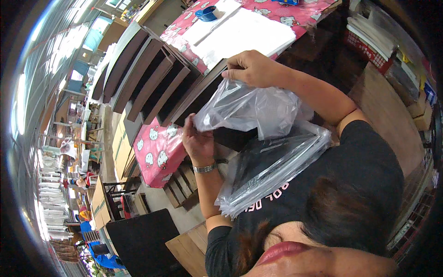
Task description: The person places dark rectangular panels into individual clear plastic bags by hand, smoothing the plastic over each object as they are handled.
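A clear plastic bag [251, 108] is stretched between my two hands. My right hand [251, 69] pinches its upper edge between thumb and fingers. My left hand [198, 141], with a metal watch on the wrist, grips the bag's other edge with the fingers closed. Below the bag, a stack of clear plastic bags [277, 168] rests against the front of my black shirt. Just beyond my hands stand several dark flat panels or boxes [152, 76], leaning in a row; I cannot tell which they are.
A table with a pink patterned cover [161, 154] carries the dark pieces, white sheets [249, 34] and a blue ring-shaped object [206, 14]. A red basket [367, 48] with packed plastic stands at the far right. A black panel [145, 242] is at the lower left.
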Action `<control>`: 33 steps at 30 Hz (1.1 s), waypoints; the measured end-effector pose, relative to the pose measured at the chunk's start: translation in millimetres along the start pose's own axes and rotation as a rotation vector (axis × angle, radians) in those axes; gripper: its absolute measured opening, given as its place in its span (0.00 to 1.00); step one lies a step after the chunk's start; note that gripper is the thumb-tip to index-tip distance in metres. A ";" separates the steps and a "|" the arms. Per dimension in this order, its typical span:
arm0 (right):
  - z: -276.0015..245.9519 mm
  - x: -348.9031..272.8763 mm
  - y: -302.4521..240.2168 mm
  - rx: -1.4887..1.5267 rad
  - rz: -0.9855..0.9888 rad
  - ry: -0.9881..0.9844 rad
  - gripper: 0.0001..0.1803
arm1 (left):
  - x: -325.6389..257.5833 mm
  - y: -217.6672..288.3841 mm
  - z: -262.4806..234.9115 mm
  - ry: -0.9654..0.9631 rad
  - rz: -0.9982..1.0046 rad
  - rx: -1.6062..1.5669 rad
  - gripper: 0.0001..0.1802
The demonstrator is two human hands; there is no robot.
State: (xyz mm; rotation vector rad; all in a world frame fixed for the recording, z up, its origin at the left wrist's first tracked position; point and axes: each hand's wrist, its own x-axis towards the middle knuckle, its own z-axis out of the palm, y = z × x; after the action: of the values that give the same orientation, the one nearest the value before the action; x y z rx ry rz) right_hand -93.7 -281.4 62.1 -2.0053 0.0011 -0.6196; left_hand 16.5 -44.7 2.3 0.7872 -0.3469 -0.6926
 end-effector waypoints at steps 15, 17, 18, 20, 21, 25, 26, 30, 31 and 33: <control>33.3 0.8 12.1 0.029 -0.375 -0.033 0.16 | -5.4 -9.0 48.6 0.124 0.303 0.736 0.09; 28.3 7.8 13.7 0.277 -0.058 -0.346 0.21 | -4.9 -10.6 56.1 0.047 0.291 0.782 0.09; 25.2 11.7 15.2 0.503 0.036 -0.291 0.18 | -6.0 -9.6 59.6 0.039 0.267 0.658 0.08; 28.4 7.7 11.2 0.587 0.043 -0.240 0.14 | -4.3 -8.6 52.1 0.047 0.253 0.624 0.08; 32.7 2.5 7.6 0.637 0.054 -0.214 0.11 | -4.7 -8.0 47.7 0.056 0.238 0.611 0.08; 43.9 6.5 21.8 0.521 0.090 -0.247 0.09 | -3.0 -6.3 45.4 0.094 0.278 0.533 0.07; 48.2 6.8 25.0 0.590 0.044 -0.195 0.08 | -1.7 -9.1 46.5 0.100 0.297 0.515 0.07; 54.7 8.8 24.5 0.684 0.026 -0.157 0.06 | 5.9 -10.2 51.1 0.207 0.277 0.465 0.06; 54.3 8.8 24.5 0.612 0.032 -0.146 0.06 | 5.9 -10.1 54.6 0.209 0.299 0.475 0.06; 56.5 8.2 24.6 0.460 -0.017 -0.053 0.06 | 5.4 -10.8 64.6 0.214 0.344 0.498 0.06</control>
State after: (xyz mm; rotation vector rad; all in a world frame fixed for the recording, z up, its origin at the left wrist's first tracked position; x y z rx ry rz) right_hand -56.3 -249.3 24.2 -1.5759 -0.1753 -0.5223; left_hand -18.3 -87.9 37.6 1.2276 -0.4532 -0.1911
